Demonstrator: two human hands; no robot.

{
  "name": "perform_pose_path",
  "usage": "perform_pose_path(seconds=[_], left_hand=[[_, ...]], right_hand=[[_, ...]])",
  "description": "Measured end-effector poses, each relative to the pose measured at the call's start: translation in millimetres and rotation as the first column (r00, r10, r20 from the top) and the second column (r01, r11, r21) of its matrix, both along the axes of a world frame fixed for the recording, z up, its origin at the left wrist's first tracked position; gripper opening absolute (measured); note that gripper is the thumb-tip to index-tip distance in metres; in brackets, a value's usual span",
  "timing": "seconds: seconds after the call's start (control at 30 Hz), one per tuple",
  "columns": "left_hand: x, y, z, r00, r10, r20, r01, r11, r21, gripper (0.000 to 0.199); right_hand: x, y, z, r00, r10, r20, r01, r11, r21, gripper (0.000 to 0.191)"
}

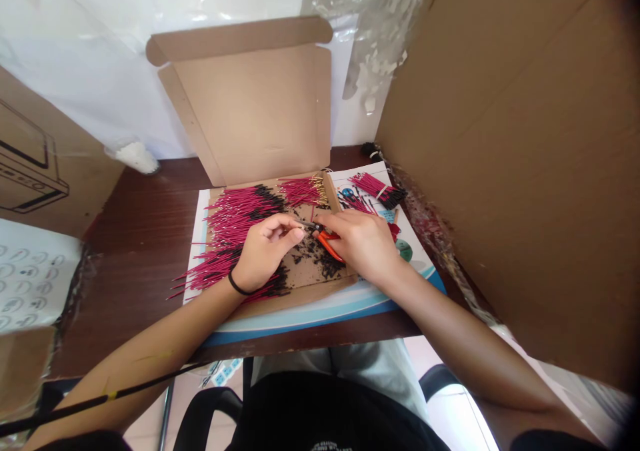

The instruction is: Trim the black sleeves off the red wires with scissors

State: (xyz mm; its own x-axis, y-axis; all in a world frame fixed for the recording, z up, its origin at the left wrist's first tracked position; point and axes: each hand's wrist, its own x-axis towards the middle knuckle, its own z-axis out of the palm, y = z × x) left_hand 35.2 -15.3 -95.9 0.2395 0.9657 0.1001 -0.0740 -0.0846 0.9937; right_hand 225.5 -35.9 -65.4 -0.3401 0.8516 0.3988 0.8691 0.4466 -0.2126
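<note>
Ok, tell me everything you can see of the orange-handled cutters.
The orange-handled cutters are small hand snips with two glossy, plastic-looking orange grips and short dark metal jaws. Whether the jaws are open is too small to tell. The right hand holds the grips and hides part of them, with the jaws pointing toward the left hand's fingertips. They sit low over a cardboard tray scattered with black crumbs.
</note>
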Motion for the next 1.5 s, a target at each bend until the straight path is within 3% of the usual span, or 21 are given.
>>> perform_pose_path(seconds=[0.1,0.3,0.5,0.77,0.97,1.1,1.5], left_hand=[[-0.5,-0.2,-0.5,1.000,-0.009,-0.015,0.010,1.000,0.019,0.018],[-0.7,-0.4,0.5,0.999,-0.018,-0.047,0.019,0.999,0.031,0.021],[-1.7,-0.2,-1.8,0.999,-0.011,-0.034,0.011,1.000,0.004,0.027],[-1.0,-2.4,11.4,0.980,-0.001,-0.200,0.019,0.996,0.085,0.034],[2.6,-5.5,18.6,0.966,0.015,-0.257,0.022,0.990,0.141,0.037],[3.0,-5.3,20.2,0.963,0.008,-0.270,0.040,0.984,0.172,0.037],[2.4,-5.7,17.6,0.959,0.024,-0.281,0.027,0.984,0.175,0.037]], right_hand=[[-2.2,-1.2,1.9,0.998,-0.054,-0.042,0.054,0.999,-0.009,0.025],[-3.8,-2.9,8.3,0.988,-0.046,-0.146,0.038,0.998,-0.054,0.028],[-3.4,-3.8,6.8,0.989,0.010,-0.145,-0.021,0.997,-0.075,0.021],[-1.4,-2.5,3.4,0.992,0.069,-0.106,-0.071,0.997,-0.009,0.019],[2.0,-0.6,0.3,0.997,0.051,-0.062,-0.052,0.999,-0.016,0.016],[0.8,-1.7,1.9,0.992,0.024,-0.128,-0.027,0.999,-0.023,0.020],[-3.1,-4.1,4.4,0.995,0.032,-0.097,-0.036,0.999,-0.032,0.021]])
